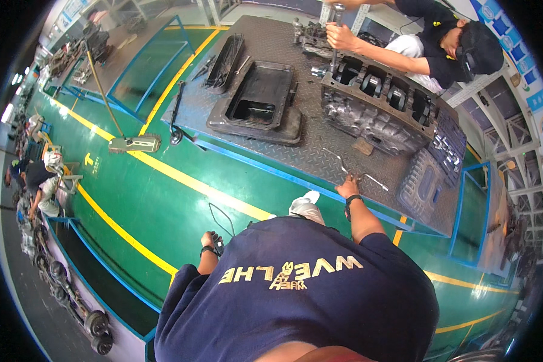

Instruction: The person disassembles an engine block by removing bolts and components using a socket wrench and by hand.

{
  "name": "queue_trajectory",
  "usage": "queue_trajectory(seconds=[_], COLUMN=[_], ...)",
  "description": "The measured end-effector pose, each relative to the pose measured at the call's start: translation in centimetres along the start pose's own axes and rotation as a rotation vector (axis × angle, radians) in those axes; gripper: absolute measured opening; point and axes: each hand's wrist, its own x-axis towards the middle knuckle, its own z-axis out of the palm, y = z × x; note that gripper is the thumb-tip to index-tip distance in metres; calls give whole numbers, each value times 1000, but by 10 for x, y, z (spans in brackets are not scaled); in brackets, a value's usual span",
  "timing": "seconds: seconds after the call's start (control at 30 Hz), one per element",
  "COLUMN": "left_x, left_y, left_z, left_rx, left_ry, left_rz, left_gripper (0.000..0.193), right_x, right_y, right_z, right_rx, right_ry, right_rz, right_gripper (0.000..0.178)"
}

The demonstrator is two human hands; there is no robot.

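My right hand (347, 187) reaches over the near edge of the metal workbench (301, 158). Its fingers are closed around the middle of a thin, crank-shaped speed wrench (376, 181) lying on the bench top. My left hand (209, 238) hangs low at my left side, off the bench. It is closed on a small black device (218, 245), and a thin dark cable loops beside it. Beyond my right hand sits a large engine block (374, 114), with its crankshaft bores facing up. A small brown block (362, 146) lies at its foot.
Across the bench a co-worker's hands (342, 37) grip an upright tool on the block. Oil pans (260, 99) rest at the left, an open blue socket case (431, 175) at the right. A floor mop (134, 143) stands on the green floor. Blue frames edge other benches.
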Motion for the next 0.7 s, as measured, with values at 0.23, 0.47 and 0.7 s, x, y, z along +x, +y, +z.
queue_trajectory(seconds=[0.23,0.47,0.7], left_x=[3,2,-15], left_y=[13,-7,-15], left_z=[0,-15,8], left_rx=[77,41,45], left_ry=[-38,5,-6], left_rz=[38,50,-25], left_gripper=[33,29,29], right_x=[18,-12,-23], right_y=[50,49,102], right_z=[50,54,70], right_rx=[-90,58,76], right_ry=[7,-18,-49], right_rz=[-28,95,165], right_gripper=[109,76,76])
